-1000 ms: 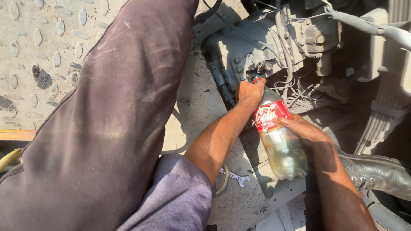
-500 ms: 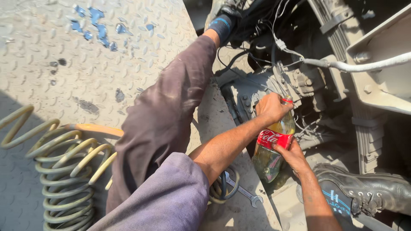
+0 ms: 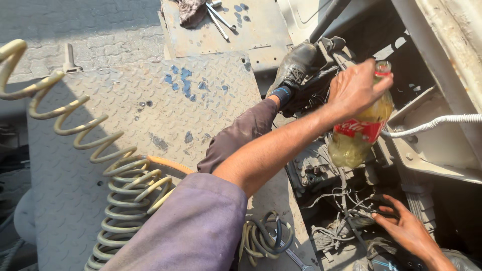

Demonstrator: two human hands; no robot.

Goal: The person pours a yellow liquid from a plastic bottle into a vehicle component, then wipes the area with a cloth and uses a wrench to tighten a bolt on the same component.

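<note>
Two hands are in view. Your left hand [image 3: 355,89] is closed around the upper part of a plastic bottle [image 3: 360,131] of yellowish liquid with a red label, held upright over the engine parts [image 3: 314,173]; the bottle's body hangs below your grip. Your right hand [image 3: 407,229] lies open, fingers spread, holding nothing, on the wire tangle [image 3: 346,213] below the bottle.

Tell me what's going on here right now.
A person sits on a diamond-plate metal deck over exposed vehicle machinery. Their left hand grips a clear plastic bottle of yellowish liquid with a red label, held up above the wiring and metal parts. Their right hand is open, low among the loose wires. A coiled yellow hose lies on the deck beside them.
</note>
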